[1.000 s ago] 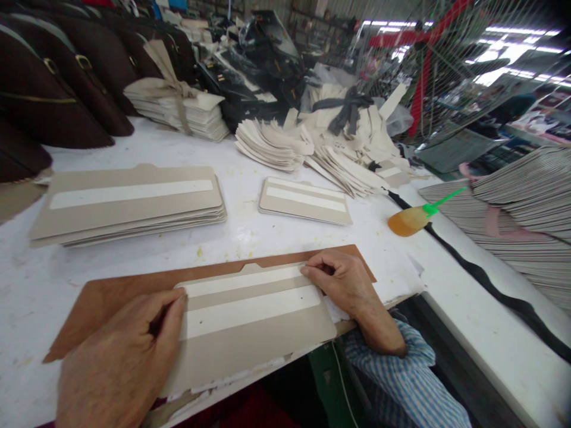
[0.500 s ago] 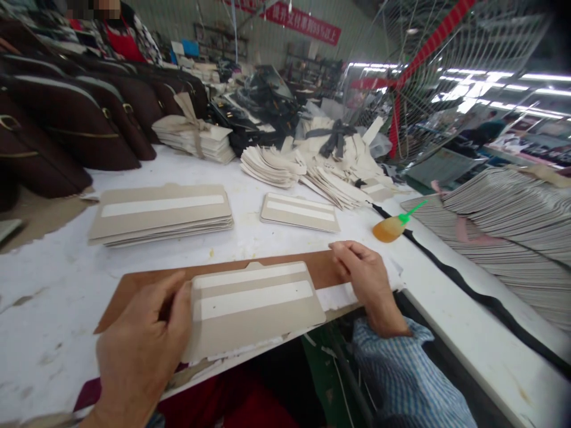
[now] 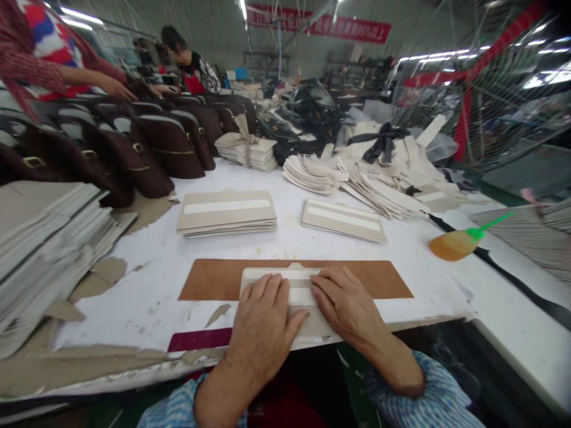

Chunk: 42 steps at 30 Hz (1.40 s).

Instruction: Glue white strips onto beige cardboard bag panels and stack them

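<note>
A beige card panel [image 3: 296,278] with white strips lies on a brown board [image 3: 214,279] at the near edge of the white table [image 3: 147,297]. My left hand [image 3: 264,324] lies flat on the panel's left half, fingers stretched out. My right hand [image 3: 348,308] lies flat on its right half, fingers spread and touching the left hand's thumb. Both hands cover most of the panel. Neither hand grips anything.
Two low stacks of like panels [image 3: 227,211] [image 3: 343,220] lie behind. A tall stack [image 3: 40,238] stands left, fanned piles [image 3: 316,172] farther back. An orange glue bottle with green nozzle [image 3: 455,244] lies right. Dark brown bags [image 3: 151,139] line the left; other people work beyond them.
Both hands moved from the panel's ends onto its middle and now lie flat on it. The view lifted and swung left, showing the left stack and the people.
</note>
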{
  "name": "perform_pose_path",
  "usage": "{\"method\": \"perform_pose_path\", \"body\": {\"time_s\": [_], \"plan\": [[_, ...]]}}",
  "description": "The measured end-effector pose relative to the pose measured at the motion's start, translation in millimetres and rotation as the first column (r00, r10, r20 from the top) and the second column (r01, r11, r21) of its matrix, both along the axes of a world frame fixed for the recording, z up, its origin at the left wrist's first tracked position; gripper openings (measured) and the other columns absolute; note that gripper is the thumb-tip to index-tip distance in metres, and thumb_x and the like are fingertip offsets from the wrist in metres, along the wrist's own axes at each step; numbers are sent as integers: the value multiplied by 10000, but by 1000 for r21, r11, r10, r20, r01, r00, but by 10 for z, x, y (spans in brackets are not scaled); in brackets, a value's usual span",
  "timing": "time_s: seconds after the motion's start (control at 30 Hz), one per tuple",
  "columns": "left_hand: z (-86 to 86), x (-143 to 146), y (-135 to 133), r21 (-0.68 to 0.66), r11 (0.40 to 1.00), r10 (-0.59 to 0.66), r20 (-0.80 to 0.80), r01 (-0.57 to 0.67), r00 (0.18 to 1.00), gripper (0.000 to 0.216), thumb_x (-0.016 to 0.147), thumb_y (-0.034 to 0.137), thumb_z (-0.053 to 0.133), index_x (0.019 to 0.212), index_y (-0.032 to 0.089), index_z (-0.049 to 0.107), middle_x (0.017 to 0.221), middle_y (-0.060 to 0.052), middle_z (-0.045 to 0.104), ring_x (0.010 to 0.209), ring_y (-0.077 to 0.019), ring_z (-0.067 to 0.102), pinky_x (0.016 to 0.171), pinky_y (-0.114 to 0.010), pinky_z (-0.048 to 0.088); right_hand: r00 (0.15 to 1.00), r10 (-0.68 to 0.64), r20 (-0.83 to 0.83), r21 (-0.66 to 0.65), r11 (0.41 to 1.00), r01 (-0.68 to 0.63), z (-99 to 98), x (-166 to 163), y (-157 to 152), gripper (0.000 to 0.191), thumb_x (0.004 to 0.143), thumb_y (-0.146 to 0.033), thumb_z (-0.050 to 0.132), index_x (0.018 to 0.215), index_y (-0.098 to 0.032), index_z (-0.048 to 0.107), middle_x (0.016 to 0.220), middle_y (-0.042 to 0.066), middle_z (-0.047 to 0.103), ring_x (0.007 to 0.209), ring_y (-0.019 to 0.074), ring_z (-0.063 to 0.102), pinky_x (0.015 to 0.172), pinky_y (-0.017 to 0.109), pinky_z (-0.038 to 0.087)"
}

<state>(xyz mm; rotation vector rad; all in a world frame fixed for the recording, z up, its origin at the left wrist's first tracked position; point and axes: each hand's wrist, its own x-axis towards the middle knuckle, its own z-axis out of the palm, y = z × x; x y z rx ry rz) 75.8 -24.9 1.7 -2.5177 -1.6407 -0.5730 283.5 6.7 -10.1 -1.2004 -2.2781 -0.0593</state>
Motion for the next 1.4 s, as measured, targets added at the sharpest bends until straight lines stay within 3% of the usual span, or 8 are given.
{"method": "perform_pose_path", "body": {"time_s": [0.4,0.87,1.1,1.23,1.4], "plan": [[-30,8,-25,-34,999,-20,66,22,998,566,968,515,660,1289,49,660,1354,-217,668,1249,-391,599,1155,-603,468,998,40,50,36,998,-42,-51,32,-1,240,1058,-166,548,1168,-61,733,1065,160,694,998,298,614,925,489,548],[-60,13,-39,31,999,-17,66,15,998,589,957,507,673,1282,15,661,1325,-239,663,1228,-393,596,1102,-557,519,997,35,67,13,999,-36,-105,61,-17,259,1083,-199,522,1210,-101,724,1127,146,710,1071,299,617,954,484,532],[-39,0,8,-26,999,-29,70,31,997,741,941,576,678,1407,8,586,1334,-225,652,1215,-376,577,1081,-545,517,996,-1,86,7,1000,1,-47,12,-11,295,1072,-237,546,1272,-96,711,1089,140,693,990,292,589,922,482,515],[-10,4,41,-45,999,-26,62,29,998,717,934,598,679,1364,26,626,1304,-205,665,1174,-373,573,1051,-571,519,986,-39,161,-49,998,48,8,-32,-19,310,1047,-290,605,1309,-168,719,1067,120,676,955,294,572,890,475,499],[1,1,53,-10,1000,1,48,0,999,657,937,577,676,1317,42,649,1265,-197,675,1131,-374,576,1021,-588,518,975,-119,189,-17,992,124,49,-59,-31,286,1054,-322,592,1256,-189,745,1082,110,700,973,301,579,860,453,480]]}}
